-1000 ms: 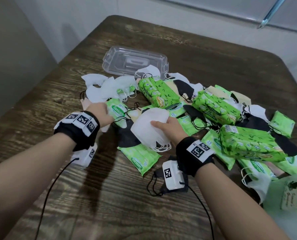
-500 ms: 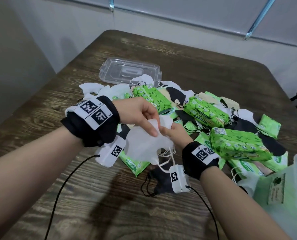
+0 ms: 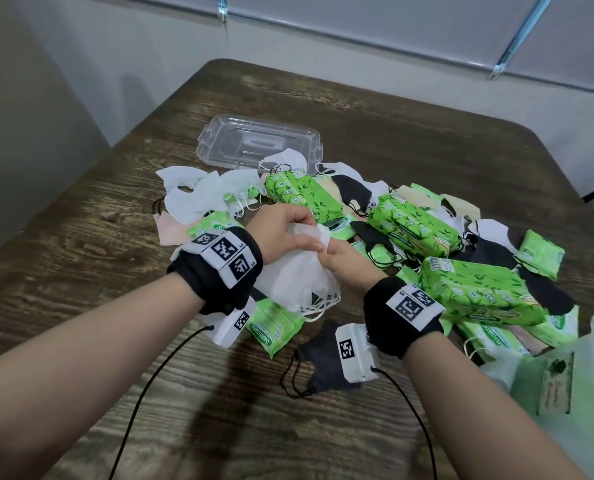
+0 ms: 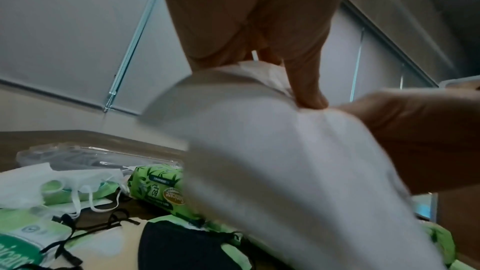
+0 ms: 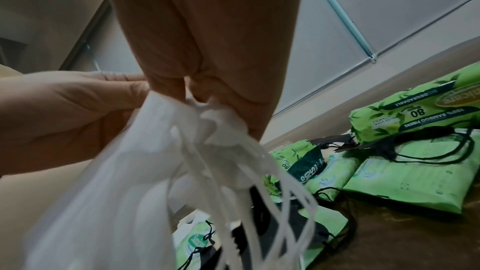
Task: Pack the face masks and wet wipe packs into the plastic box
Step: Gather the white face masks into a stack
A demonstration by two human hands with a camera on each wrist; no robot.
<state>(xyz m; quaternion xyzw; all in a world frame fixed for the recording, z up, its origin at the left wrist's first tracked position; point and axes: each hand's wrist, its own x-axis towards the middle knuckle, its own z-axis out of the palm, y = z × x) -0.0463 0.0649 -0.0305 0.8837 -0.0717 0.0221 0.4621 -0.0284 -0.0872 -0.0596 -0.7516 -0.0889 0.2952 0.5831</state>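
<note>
From the head view, the step looks like gathering white fabric face masks (image 3: 299,275): both the left hand (image 3: 281,233) and the right hand (image 3: 347,261) pinch the bunch above the near side of the pile. Next it needs carrying to the clear plastic box (image 3: 259,140), far left. The left wrist view shows curled fingers (image 4: 306,81) nipping the top edge. The right wrist view shows fingertips (image 5: 233,114) closed on fabric, loops dangling.

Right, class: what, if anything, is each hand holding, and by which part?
Both the left hand and right hand pinch the same white fabric face mask at its top edge; its ear loops dangle below.
</note>
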